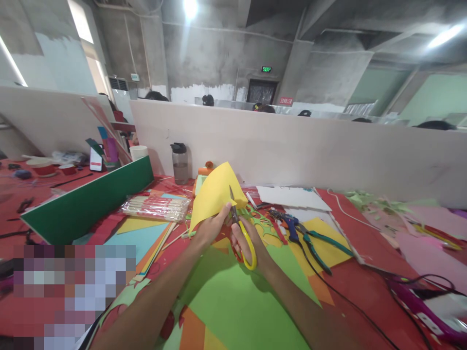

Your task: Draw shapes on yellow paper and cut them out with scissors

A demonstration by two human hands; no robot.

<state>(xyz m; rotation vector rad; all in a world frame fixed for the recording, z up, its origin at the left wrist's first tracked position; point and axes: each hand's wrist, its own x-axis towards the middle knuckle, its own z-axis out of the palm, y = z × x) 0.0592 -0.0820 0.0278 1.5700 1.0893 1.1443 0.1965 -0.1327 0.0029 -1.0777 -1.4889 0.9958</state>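
My left hand (pixel 215 223) pinches the lower edge of a yellow sheet of paper (pixel 215 189), which stands up curved above the table. In my right hand (pixel 248 238) is a pair of scissors (pixel 250 248) with yellow and red handles. Their blades point away from me and lie across the sheet, close beside my left thumb. A small flap of the yellow paper sticks out by the blades. Under both hands lies a large green sheet (pixel 251 296). Some of my right fingers are hidden behind the handles.
Pliers (pixel 317 248) with teal handles and a blue glue gun (pixel 291 226) with a cord lie to the right. Packaged sticks (pixel 156 208), a green board (pixel 95 204) and a water bottle (pixel 180 163) stand or lie left. A white partition (pixel 292 150) closes off the back.
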